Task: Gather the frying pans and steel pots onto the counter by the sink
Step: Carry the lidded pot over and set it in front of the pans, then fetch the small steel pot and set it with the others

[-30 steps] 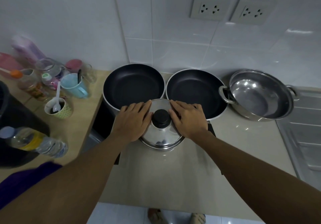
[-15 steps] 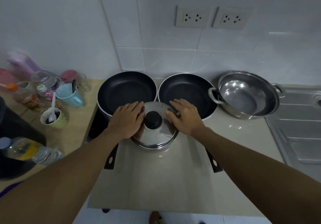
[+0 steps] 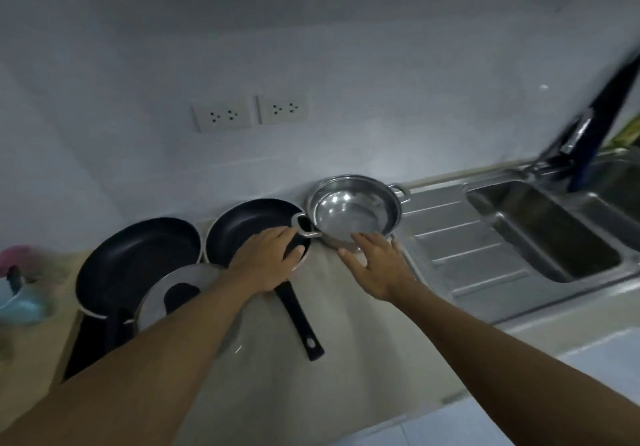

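Two black frying pans sit side by side against the wall: the left pan [image 3: 138, 258] and the right pan [image 3: 252, 224], whose black handle points toward me. A lidded steel pot [image 3: 162, 303] with a black knob stands in front of them, partly under my left forearm. An open steel pot [image 3: 353, 213] with two loop handles sits at the right, beside the sink's drainboard. My left hand [image 3: 266, 262] lies flat over the right pan's near rim, fingers apart. My right hand [image 3: 377, 265] hovers open just in front of the open steel pot, holding nothing.
A steel sink [image 3: 543, 231] with a ribbed drainboard [image 3: 460, 248] and a tap [image 3: 575, 134] fills the right side. A blue cup [image 3: 20, 303] and blurred pink items stand at far left. Two wall sockets [image 3: 249, 113] are above the pans. The beige counter [image 3: 329, 359] runs toward me.
Both hands have left the lidded pot and moved right: the left onto the right pan's rim, the right toward the open steel pot. My view swung right, showing the sink.
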Available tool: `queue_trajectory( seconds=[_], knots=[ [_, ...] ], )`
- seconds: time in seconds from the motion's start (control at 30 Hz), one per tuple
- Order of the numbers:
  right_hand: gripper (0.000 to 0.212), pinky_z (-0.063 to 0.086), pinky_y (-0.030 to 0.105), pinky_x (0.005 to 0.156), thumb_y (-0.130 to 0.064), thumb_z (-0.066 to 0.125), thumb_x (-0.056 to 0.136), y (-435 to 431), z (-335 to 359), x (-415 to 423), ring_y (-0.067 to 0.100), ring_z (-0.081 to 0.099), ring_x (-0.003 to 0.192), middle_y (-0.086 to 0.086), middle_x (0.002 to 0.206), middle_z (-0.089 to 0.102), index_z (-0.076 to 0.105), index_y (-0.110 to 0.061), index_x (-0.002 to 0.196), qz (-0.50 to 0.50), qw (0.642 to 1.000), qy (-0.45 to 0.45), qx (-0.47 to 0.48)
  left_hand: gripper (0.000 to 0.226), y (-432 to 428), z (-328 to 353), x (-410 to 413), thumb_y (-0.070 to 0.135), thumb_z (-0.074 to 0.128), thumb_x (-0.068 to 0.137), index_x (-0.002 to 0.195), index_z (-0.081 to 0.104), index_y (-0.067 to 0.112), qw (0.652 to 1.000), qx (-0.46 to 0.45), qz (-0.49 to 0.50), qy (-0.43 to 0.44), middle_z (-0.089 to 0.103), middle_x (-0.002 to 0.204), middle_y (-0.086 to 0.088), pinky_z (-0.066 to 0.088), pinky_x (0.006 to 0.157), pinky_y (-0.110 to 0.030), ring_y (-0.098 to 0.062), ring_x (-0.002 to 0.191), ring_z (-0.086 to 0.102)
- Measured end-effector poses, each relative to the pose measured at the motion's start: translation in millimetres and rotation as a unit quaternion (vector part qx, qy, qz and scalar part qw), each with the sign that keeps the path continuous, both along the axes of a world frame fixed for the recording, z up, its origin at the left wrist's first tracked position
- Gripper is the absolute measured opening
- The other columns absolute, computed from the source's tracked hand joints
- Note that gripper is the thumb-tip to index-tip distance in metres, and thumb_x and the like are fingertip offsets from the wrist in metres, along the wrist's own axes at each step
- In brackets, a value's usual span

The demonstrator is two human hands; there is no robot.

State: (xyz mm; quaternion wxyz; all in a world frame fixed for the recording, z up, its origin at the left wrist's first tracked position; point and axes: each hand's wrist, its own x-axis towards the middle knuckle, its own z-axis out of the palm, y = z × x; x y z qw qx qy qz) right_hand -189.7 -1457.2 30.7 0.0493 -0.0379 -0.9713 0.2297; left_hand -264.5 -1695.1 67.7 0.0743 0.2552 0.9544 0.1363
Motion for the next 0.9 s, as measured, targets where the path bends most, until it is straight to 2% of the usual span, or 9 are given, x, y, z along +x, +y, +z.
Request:
queue_trajectory(
  seconds=[0.1, 0.4, 0.5, 0.7, 0.9],
  knots=[
    [0.071, 0.013, 0.055, 0.125, -0.068, 0.031, 0.099, 66, 7, 36, 0.025, 0.032, 0.150, 0.005, 0.158, 0.045, 0.042, -0.022, 0.153, -0.043, 0.999, -0.007, 0.008, 0.060, 78, 11, 14, 0.055, 0.036, 0.099, 0.151, 0.037, 0.026, 0.999, 0.019, -0.050, -0.009, 0.039, 0.156, 0.003, 0.035, 0.113, -0.042, -0.020, 0.142, 0.037],
    [0.073, 0.006, 0.057, 0.126, -0.068, 0.027, 0.100, 258, 26, 165, 0.025, 0.018, 0.156, 0.002, 0.166, 0.030, 0.034, -0.025, 0.158, -0.176, 0.984, -0.019, 0.006, 0.059, 315, 18, 78, 0.056, 0.038, 0.100, 0.153, 0.034, 0.029, 0.981, 0.006, -0.195, -0.004, 0.031, 0.161, 0.003, 0.022, 0.120, -0.040, -0.020, 0.148, 0.028],
    [0.071, 0.007, 0.058, 0.126, -0.070, 0.025, 0.099, 317, 24, 210, 0.025, 0.017, 0.156, -0.001, 0.166, 0.030, 0.034, -0.030, 0.157, -0.221, 0.975, -0.020, -0.003, 0.059, 388, 16, 105, 0.058, 0.033, 0.099, 0.152, 0.033, 0.031, 0.972, -0.016, -0.233, -0.006, 0.030, 0.162, 0.004, 0.026, 0.119, -0.044, -0.021, 0.148, 0.029],
    [0.086, 0.001, 0.058, 0.124, -0.080, 0.019, 0.092, 409, 21, 286, 0.031, 0.012, 0.157, 0.002, 0.168, 0.027, 0.028, -0.027, 0.160, -0.345, 0.937, -0.042, -0.029, 0.060, 506, 20, 150, 0.056, 0.036, 0.099, 0.153, 0.035, 0.028, 0.947, -0.023, -0.318, -0.038, 0.033, 0.160, 0.000, 0.035, 0.114, -0.051, -0.026, 0.144, 0.036],
    [0.090, 0.005, 0.059, 0.125, -0.082, 0.019, 0.091, 488, 21, 339, 0.029, 0.019, 0.156, 0.003, 0.165, 0.033, 0.029, -0.024, 0.160, -0.446, 0.892, -0.034, -0.065, 0.065, 623, 19, 166, 0.057, 0.036, 0.100, 0.156, 0.031, 0.024, 0.923, -0.022, -0.382, -0.049, 0.029, 0.163, 0.001, 0.029, 0.118, -0.043, -0.020, 0.148, 0.030]
  ],
)
